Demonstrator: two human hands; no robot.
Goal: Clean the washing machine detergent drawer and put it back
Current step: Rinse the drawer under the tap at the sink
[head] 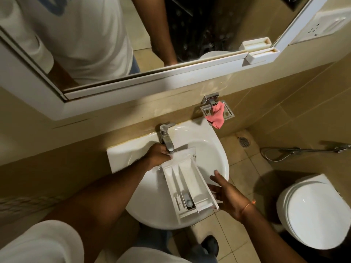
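Now, drawer: the white plastic detergent drawer, long and box-shaped with ribbed channel compartments, lies slanted across the sink bowl under the tap.
Left hand: the left hand curls round the drawer's far end beside the spout.
Right hand: the right hand, fingers straight and spread, rests flat against the drawer's near side wall.
Sink: the sink is glossy, rounded white ceramic.
Tap: the tap is polished chrome.
Cloth: a crumpled pink cloth drapes over a metal wall tray.
Toilet: the toilet has a smooth oval lid, closed.

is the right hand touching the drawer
Touching. The head view shows the right hand with straight fingers laid against the drawer at its right side wall, no gap between them, over the sink.
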